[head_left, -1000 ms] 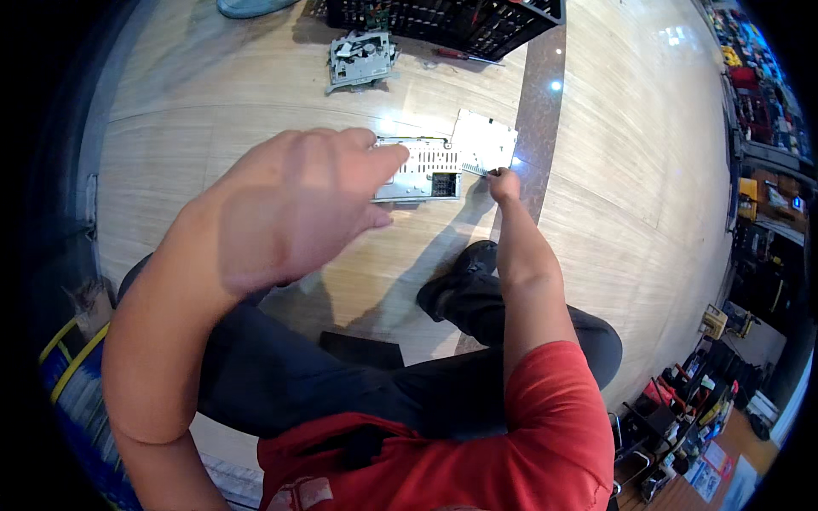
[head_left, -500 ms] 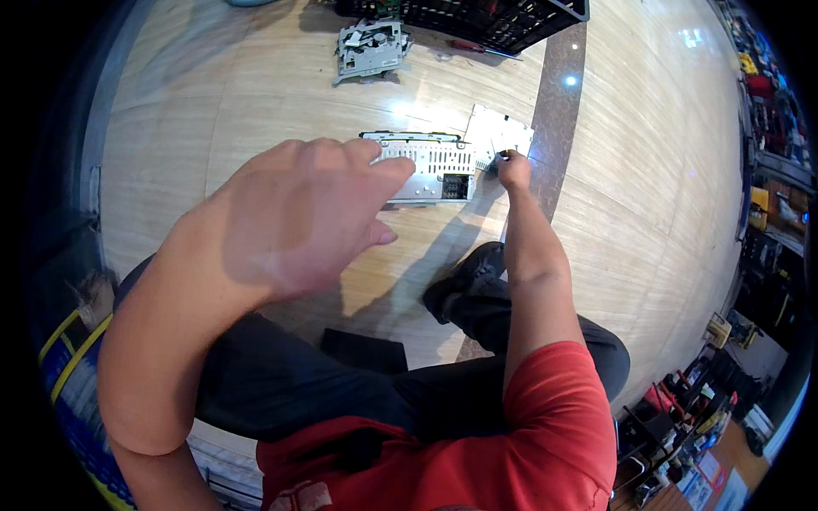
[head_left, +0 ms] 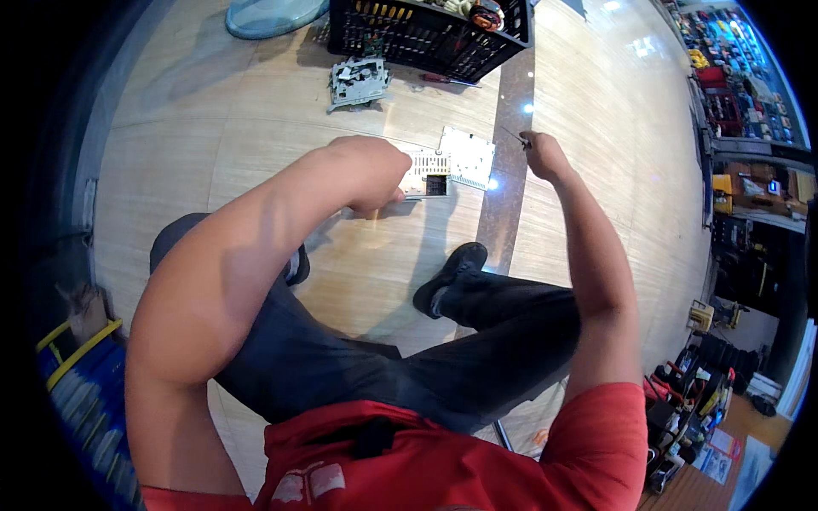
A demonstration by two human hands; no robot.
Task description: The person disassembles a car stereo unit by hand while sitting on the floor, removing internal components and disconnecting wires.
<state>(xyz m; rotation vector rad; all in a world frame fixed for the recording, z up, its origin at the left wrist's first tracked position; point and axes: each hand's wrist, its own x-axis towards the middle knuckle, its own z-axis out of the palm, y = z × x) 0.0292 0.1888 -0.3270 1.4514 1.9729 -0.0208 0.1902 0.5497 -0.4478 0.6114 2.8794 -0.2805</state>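
Note:
My left hand is closed around the left end of a silver metal electronics housing with rows of slots and a dark socket at one corner. Most of those fingers are hidden behind the back of the hand, and the housing's left part is covered. Just right of it, a flat pale metal cover plate with small holes lies on the floor. Out to the right, clear of the plate, my right hand is closed on a thin-shafted screwdriver, its tip pointing up and left.
Beyond the housing lies a stripped metal drive mechanism. A black plastic crate full of parts stands at the far side, with a red-handled screwdriver before it. Farther left is a round grey-blue object. Shelves of goods line the right.
My right hand has moved right, away from the cover plate, with the screwdriver in it. My left hand has gone from above the housing to gripping its left end.

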